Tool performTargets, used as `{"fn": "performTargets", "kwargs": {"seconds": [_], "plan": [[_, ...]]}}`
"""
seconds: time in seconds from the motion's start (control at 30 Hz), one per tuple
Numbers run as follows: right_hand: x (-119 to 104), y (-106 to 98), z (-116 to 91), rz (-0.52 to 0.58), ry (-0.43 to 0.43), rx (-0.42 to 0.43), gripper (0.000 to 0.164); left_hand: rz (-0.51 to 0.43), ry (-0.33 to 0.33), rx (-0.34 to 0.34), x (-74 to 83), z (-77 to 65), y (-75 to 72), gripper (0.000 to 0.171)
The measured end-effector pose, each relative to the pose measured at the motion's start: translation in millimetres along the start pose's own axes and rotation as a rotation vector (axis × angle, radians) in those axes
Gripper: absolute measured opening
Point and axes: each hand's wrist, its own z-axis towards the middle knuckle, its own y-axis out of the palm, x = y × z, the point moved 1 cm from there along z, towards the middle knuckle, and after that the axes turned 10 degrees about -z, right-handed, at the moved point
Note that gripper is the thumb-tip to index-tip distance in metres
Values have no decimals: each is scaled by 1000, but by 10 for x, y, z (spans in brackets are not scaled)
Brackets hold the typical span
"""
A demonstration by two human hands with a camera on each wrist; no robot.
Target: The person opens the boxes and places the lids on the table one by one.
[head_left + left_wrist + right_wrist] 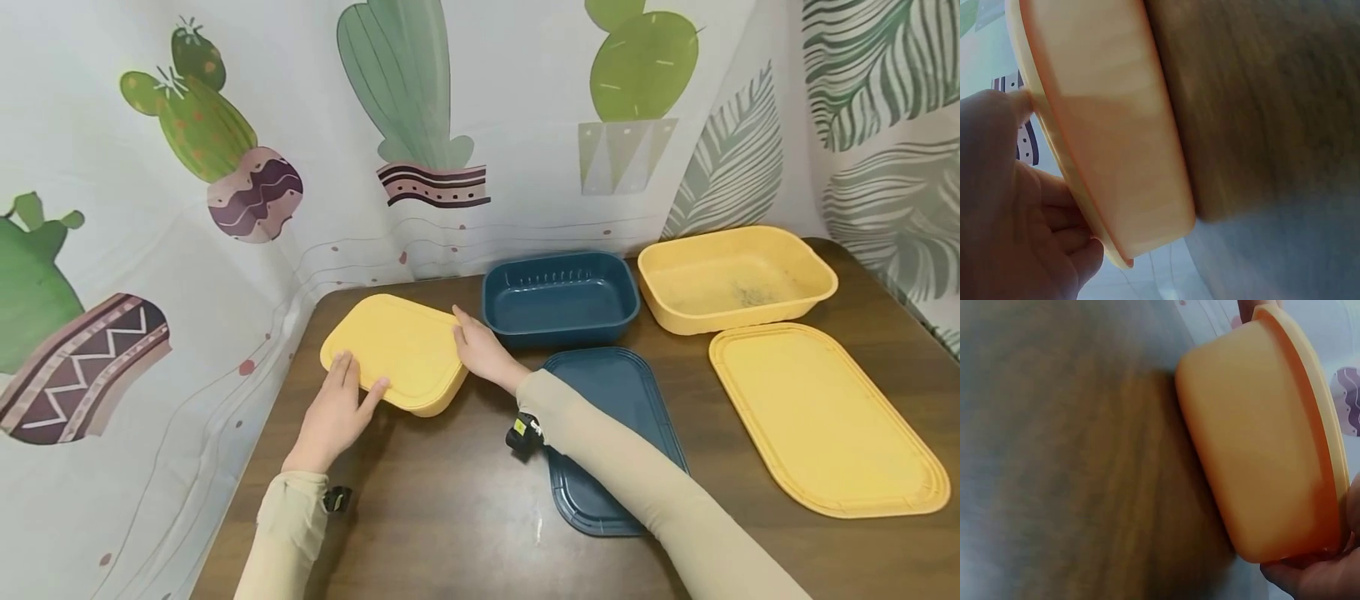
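Between left hand (330, 421) and right hand (483, 350), the yellow box's (441, 399) inside is hidden. Near the latter, a sleeve (630, 475) partly covers the blue lid (618, 387).

This looks like a home-style indoor corner, the exact room unclear: a brown wood-grain table (450, 517) stands against a white hanging (525, 83) printed with cacti and leaves and bears household-style plastic containers (397, 346)

yellow box (442, 398) | rounded corners | upright, yellow lid (397, 346) on top | far-left part of table (435, 508)
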Motion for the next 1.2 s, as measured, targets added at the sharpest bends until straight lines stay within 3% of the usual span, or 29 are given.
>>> {"fn": "performTargets", "kwargs": {"seconds": [0.2, 0.4, 0.57, 0.9, 1.2], "plan": [[20, -20, 1, 21, 41, 2, 60, -33, -8, 21, -59, 35, 20, 92], [-53, -53, -239, 16, 30, -80, 87, -86, 1, 72, -219, 141, -33, 84], [-89, -96, -306, 21, 33, -98, 97, -132, -14, 41, -270, 176, -62, 85], [17, -126, -161, 57, 60, -41, 88, -94, 5, 41, -174, 116, 13, 90], [56, -102, -20, 50, 47, -57, 80, -19, 8, 55, -63, 64, -6, 90]]}}
